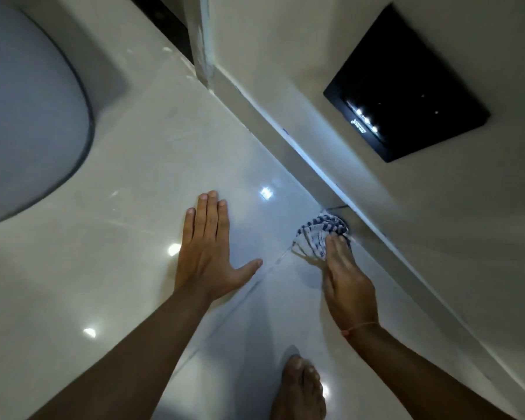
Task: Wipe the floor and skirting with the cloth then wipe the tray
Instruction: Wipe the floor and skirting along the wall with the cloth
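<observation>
Glossy tiled floor [140,183] meets skirting [288,116] diagonally. Left hand [208,253] flat on floor, palm down, fingers extended together, thumb splayed. Right hand [346,283] angled forward, fingers pressing the blue-and-white striped cloth [319,234] into the floor-skirting joint. Bare foot [299,389] at bottom edge.

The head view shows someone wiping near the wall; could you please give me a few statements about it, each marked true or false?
1. The right hand presses the cloth where the floor meets the skirting. True.
2. The left hand grips a second cloth. False: it lies flat and open on the floor, holding nothing.
3. The cloth is plain red. False: it is white with blue markings.
4. A bare foot shows at the bottom edge. True.
5. A thin cord circles the right wrist. True.
</observation>
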